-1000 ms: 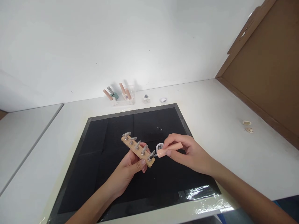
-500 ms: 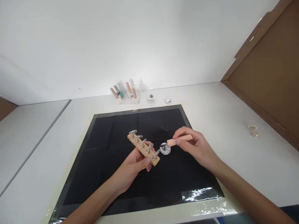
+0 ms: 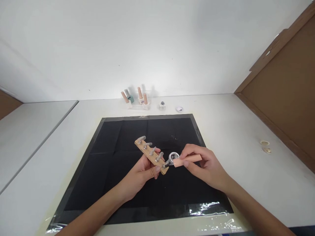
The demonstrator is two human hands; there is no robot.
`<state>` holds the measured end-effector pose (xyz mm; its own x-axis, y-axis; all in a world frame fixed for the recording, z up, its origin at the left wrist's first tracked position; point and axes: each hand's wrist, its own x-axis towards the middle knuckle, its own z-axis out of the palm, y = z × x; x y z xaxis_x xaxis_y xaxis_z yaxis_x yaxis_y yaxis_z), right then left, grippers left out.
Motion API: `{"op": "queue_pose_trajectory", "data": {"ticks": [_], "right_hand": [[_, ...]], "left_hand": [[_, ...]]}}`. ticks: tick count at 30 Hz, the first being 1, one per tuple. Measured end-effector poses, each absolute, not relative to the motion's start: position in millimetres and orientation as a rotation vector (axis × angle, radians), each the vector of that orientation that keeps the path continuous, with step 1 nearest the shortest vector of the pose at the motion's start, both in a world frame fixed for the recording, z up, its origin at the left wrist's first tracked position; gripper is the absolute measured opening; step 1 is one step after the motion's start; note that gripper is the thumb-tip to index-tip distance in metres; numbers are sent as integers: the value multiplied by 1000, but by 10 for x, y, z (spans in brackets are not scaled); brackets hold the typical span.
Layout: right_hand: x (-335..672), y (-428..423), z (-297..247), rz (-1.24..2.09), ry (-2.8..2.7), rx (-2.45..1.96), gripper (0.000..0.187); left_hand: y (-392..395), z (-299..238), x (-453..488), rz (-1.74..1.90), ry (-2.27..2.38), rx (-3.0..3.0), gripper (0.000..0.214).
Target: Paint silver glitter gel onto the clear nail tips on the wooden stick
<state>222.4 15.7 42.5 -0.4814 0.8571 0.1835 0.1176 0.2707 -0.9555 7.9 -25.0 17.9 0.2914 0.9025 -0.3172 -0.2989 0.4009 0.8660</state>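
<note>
My left hand is closed around the lower end of a wooden nail tip stand, tilted above the black mat. Several clear false nails sit on its metal knobs in a slanting row. Pinched in my right hand is a nail polish brush with a peach handle. Its dark bristle end reaches the nail tip nearest my left thumb; whether it touches is too small to tell. Just behind the brush is a small round pot with something silvery in it, partly hidden by the brush and fingers.
A black mat is taped to the white table. Along the wall stand several nail polish bottles in a clear holder, a small square bottle and a white lid. Two small round pieces lie right, near a cardboard panel.
My right hand has moved the brush down and left, from over the silvery pot to the nearest nail tip. My left hand keeps its grip on the stand. The camera view has tilted slightly.
</note>
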Motion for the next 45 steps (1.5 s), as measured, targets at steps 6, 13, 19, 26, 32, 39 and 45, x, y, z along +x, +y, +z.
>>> {"op": "queue_pose_trajectory", "data": {"ticks": [6, 13, 19, 26, 32, 39, 45], "right_hand": [[2250, 165, 402, 1193, -1783, -848, 8], [2238, 186, 418, 1138, -1740, -989, 8], [2244, 190, 440, 1218, -1831, -831, 10], [2258, 196, 425, 1196, -1766, -928, 8], [2261, 203, 423, 1199, -1721, -1000, 9], [2331, 239, 420, 1167, -1784, -993, 9], [2352, 245, 409, 1031, -1604, -1074, 16]], "left_hand": [[-268, 176, 80, 932, 972, 807, 46], [-289, 113, 78, 926, 983, 859, 47], [-310, 112, 84, 909, 1005, 927, 47], [-305, 125, 83, 920, 1010, 994, 41], [-316, 124, 83, 923, 1018, 1005, 40], [-316, 109, 73, 984, 1008, 1028, 35], [-338, 130, 77, 1163, 903, 1189, 27]]}}
